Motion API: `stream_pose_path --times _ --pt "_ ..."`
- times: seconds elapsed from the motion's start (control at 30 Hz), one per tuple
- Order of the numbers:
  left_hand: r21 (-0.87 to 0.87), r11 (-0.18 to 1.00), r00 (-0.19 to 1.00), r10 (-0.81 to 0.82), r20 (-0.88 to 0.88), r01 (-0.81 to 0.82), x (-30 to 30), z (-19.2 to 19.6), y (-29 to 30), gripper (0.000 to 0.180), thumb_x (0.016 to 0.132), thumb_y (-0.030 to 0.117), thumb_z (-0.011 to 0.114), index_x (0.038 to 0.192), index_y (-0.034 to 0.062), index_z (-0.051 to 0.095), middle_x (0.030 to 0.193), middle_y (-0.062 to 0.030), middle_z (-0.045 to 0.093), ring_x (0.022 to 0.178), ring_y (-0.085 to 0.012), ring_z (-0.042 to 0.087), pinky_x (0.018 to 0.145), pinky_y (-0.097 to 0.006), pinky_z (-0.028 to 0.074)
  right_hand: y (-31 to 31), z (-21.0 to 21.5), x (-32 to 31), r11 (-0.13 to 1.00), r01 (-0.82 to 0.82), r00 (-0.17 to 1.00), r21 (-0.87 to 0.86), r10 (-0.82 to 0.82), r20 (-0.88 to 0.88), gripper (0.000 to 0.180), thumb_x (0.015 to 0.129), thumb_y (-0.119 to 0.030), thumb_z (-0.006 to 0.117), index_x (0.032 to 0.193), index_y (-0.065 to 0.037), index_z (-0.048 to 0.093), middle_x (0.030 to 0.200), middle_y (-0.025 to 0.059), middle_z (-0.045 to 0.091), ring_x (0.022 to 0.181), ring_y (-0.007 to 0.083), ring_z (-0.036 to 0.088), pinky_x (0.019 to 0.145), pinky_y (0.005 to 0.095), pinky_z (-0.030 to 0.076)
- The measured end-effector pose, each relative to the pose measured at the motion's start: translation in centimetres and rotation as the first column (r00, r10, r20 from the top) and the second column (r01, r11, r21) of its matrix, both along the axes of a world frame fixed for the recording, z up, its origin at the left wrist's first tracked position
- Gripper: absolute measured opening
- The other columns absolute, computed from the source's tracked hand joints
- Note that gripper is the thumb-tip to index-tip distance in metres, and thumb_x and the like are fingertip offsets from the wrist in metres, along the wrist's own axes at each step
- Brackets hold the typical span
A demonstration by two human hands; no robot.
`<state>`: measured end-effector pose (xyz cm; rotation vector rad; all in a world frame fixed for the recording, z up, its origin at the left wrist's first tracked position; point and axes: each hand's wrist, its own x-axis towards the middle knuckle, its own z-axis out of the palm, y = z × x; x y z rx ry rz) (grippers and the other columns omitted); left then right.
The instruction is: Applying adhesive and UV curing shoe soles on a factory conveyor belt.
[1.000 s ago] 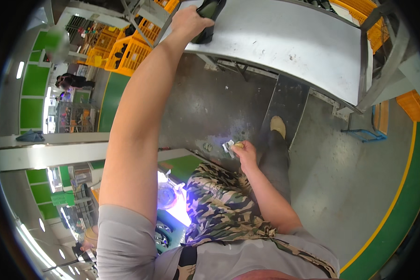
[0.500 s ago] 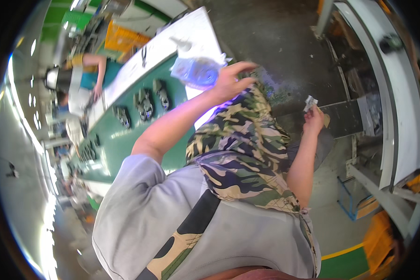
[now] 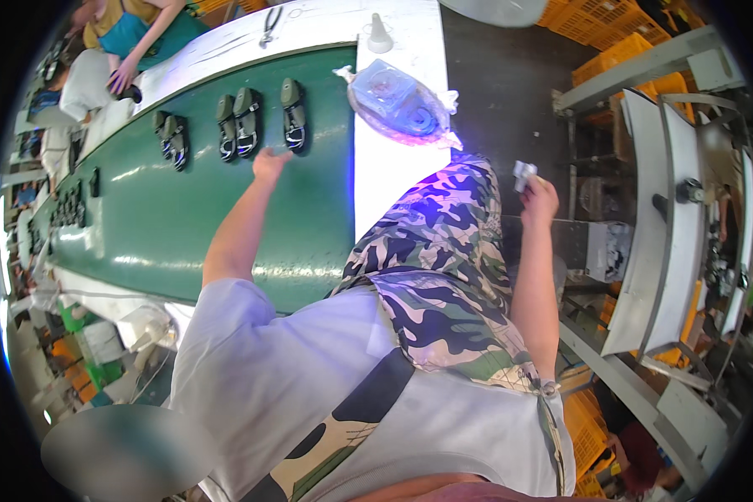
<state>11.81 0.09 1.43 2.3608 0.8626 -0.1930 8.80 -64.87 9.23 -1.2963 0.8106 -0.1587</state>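
Observation:
My left hand (image 3: 271, 166) reaches over the green belt (image 3: 226, 209), its fingers stretched toward the toe of a glossy black shoe (image 3: 294, 117). Whether the fingertips touch that shoe I cannot tell. Just left of it stand a pair of similar black shoes (image 3: 246, 124), with grey-green forms filling their openings. Two more black shoes (image 3: 174, 140) lie further left. Out to the right, my right hand (image 3: 540, 201) pinches a small crumpled whitish piece (image 3: 524, 174), perhaps cloth or paper, held away from the belt.
On the white tabletop (image 3: 385, 184) lie a basin wrapped in clear plastic (image 3: 397, 100) with blue items, a white nozzle bottle (image 3: 379, 35) and pliers (image 3: 269, 27). A co-worker's hand (image 3: 125, 75) handles a dark shoe at the far left. Metal racks (image 3: 644, 226) and orange crates (image 3: 590, 427) stand right.
My left hand has moved left from beside the plastic-wrapped basin to the shoes on the belt. My right hand still holds the whitish piece. The view has turned toward the belt.

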Motion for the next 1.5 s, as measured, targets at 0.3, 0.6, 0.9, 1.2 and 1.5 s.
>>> stream_pose_path --times 0.3,0.6,0.9,1.2,1.5 --pt "0.13 0.99 0.994 -0.061 0.096 0.048 14.0 -0.3 -2.2 0.1 0.067 0.057 0.081 0.139 -0.0039 0.046 0.131 -0.0261 0.06 0.122 -0.0366 0.059 0.104 -0.042 0.046 12.3 3.3 7.1 0.706 -0.401 0.872 -0.584 0.489 -0.007 0.024 0.075 -0.019 0.086 0.076 -0.003 0.068 0.071 -0.0017 0.064 0.065 0.0069 0.055 0.061 0.0268 0.048" --pt "0.064 0.926 0.923 -0.362 -0.134 0.372 12.0 3.7 -6.0 0.063 0.069 0.025 0.077 0.126 0.0061 0.059 0.119 -0.0219 0.067 0.113 -0.037 0.064 0.098 -0.044 0.051 16.6 4.3 10.2 0.204 -0.441 0.791 -0.874 0.548 -0.271 0.024 0.076 -0.031 0.081 0.078 -0.01 0.069 0.077 0.0085 0.064 0.075 0.0292 0.065 0.068 0.0412 0.051" --pt "-0.252 0.022 -0.024 -0.984 -0.176 0.968 -1.4 8.9 -6.5 0.078 0.064 0.02 0.084 0.135 0.0065 0.054 0.148 -0.0142 0.048 0.142 -0.0367 0.038 0.116 -0.058 0.028 20.2 3.5 12.7 -0.255 -0.347 0.621 -0.903 0.659 -0.425 0.008 0.077 -0.02 0.07 0.082 -0.014 0.072 0.083 0.0078 0.067 0.087 0.0294 0.064 0.075 0.0439 0.047" --pt "0.097 0.93 0.922 -0.332 -0.201 0.356 -8.3 6.9 -9.8 0.1 0.068 0.039 0.086 0.146 0.0015 0.036 0.147 -0.0231 0.046 0.13 -0.038 0.051 0.107 -0.045 0.045 20.5 2.8 12.6 -0.337 -0.341 0.575 -0.877 0.664 -0.479 0.006 0.077 -0.016 0.067 0.082 -0.016 0.071 0.088 0.0044 0.065 0.093 0.0253 0.063 0.078 0.0415 0.043" --pt "-0.601 0.782 0.91 -0.113 -0.399 -0.166 -8.0 3.2 -2.9 0.055 0.072 0.022 0.086 0.112 -0.0076 0.063 0.111 -0.0173 0.07 0.099 -0.0317 0.069 0.092 -0.045 0.053 20.8 4.3 12.5 -0.305 -0.537 0.548 -0.786 0.582 -0.601 0.014 0.076 -0.022 0.073 0.087 -0.013 0.073 0.087 0.0068 0.07 0.089 0.0266 0.068 0.081 0.0432 0.048"
